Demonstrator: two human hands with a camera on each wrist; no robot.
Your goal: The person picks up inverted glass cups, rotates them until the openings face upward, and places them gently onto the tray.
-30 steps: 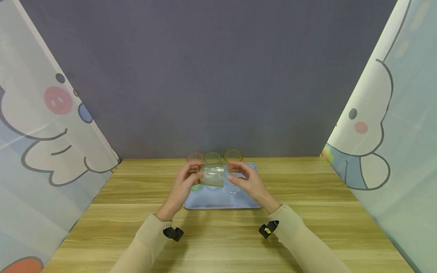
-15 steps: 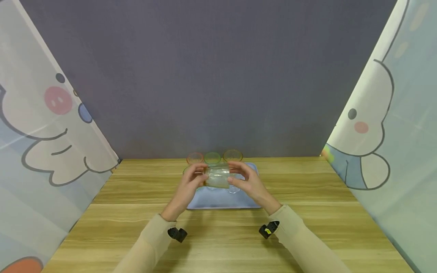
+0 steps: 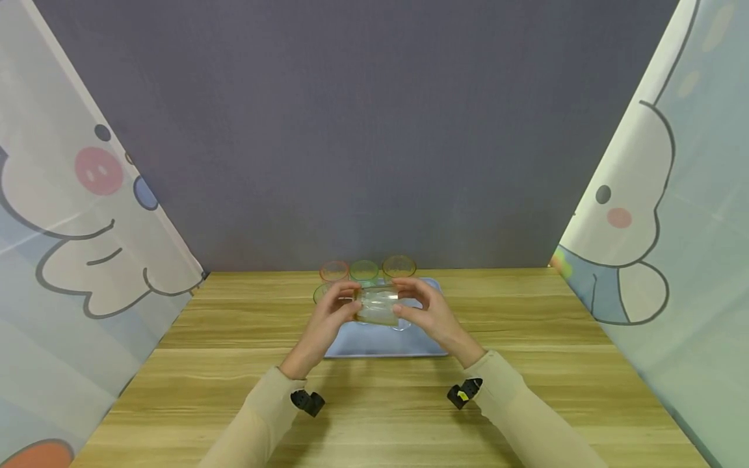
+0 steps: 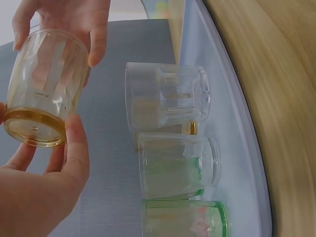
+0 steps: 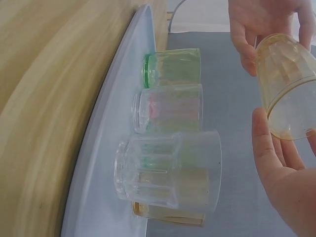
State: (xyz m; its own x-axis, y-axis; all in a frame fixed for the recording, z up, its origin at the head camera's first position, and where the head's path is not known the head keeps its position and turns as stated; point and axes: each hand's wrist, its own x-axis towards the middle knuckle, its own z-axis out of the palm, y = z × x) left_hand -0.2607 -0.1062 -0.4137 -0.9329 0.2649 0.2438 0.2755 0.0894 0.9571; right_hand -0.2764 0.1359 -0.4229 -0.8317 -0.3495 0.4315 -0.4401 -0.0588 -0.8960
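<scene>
A clear tumbler with an amber tint and a thick amber base (image 4: 34, 121) lies sideways in the air between both hands, over the tray. My left hand (image 3: 324, 318) holds its base end, thumb in front and fingers behind. At the rim end, my right hand (image 3: 431, 313) pinches the tumbler (image 5: 286, 69) with thumb and fingers. In the right wrist view the open mouth faces the right palm. Below the hands stands a light blue tray (image 3: 386, 346) with several tumblers, partly hidden from the head view.
On the tray are a large clear tumbler (image 5: 170, 170), a smaller clear one (image 5: 170, 108) and a green one (image 5: 175, 69). Behind rise red (image 3: 334, 270), green (image 3: 364, 270) and amber (image 3: 399, 266) rims. A grey panel (image 3: 374, 130) backs the wooden table (image 3: 234, 370).
My left hand and the tumbler have moved to the right, bringing the rim between the right hand's thumb and fingers. The right hand has stayed nearly in place.
</scene>
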